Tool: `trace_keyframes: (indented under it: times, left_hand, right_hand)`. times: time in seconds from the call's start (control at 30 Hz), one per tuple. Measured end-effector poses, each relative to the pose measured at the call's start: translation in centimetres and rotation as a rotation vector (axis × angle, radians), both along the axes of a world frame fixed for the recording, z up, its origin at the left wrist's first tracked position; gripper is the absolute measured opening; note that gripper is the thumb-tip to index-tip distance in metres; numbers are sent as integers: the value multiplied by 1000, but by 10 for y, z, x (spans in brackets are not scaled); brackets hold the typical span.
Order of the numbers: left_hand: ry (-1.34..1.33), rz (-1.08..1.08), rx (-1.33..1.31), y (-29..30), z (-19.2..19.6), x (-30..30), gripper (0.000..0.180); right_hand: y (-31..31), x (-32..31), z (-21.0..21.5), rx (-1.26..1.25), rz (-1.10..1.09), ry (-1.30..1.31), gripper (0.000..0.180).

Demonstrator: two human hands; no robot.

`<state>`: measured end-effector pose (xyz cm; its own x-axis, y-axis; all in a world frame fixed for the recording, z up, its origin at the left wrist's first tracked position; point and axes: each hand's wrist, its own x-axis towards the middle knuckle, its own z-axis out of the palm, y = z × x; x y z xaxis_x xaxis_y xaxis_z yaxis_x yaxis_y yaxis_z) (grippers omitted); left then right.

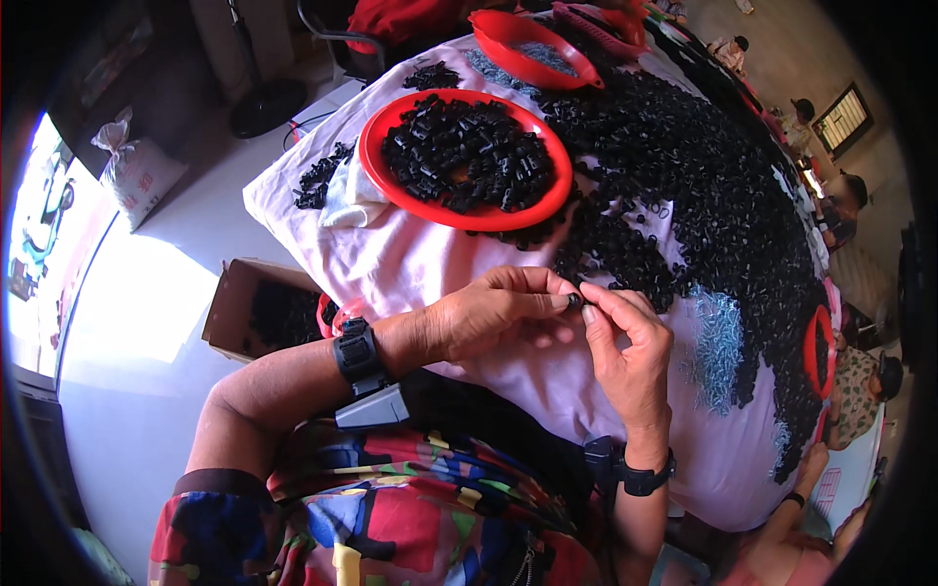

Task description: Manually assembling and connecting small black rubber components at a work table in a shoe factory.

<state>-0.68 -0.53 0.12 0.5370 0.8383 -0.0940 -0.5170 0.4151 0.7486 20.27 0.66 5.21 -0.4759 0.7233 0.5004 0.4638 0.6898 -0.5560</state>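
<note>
My left hand (pixel 498 311) pinches a small black plastic part (pixel 575 302) between thumb and forefinger, over the front of the cloth-covered table (pixel 420 264). On the other side of that part, my right hand (pixel 633 337) closes its thumb and forefinger at the same spot. The fingertips hide much of the part, so its exact shape cannot be made out. Beyond my hands, a red oval basin (pixel 493 217) holds many short black plastic parts (pixel 469 151). A wide heap of small black pieces (pixel 703 166) covers the table's right side.
Bluish metal screws, it seems, form a pile (pixel 718 347) right of my hands. Another red basin (pixel 532 64) stands at the back. A cardboard box (pixel 234 303) with black parts is on the floor at left, near a tied sack (pixel 142 176). Other people sit along the far right.
</note>
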Motion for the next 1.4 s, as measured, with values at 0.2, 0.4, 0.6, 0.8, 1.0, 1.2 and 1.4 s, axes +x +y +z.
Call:
trace_keyframes:
  times: [0.2,0.4,0.6,0.8,1.0,1.2,1.4]
  left_hand:
    - [84,36,37,-6,3,5,20]
    - [131,111,78,-5,-7,10,19]
    - [144,113,118,-5,-9,11,19]
    - [223,127,124,-7,-6,10,18]
    - [285,168,203,-8,-6,10,19]
    - [343,166,265,-8,-1,11,18]
    - [426,191,343,-10,0,10,16]
  right_hand:
    - [-6,6,-3,-152,-115,148,18]
    - [-6,3,-5,-119,-72,119,19]
    - [-1,4,-5,36,-24,84,19]
    - [-4,2,-5,-29,-62,84,19]
    - [-4,2,-4,86,-35,38,20]
    - [-9,4,-1,-54,-64,65,21]
    - [-9,5,1,-51,-20,48,16]
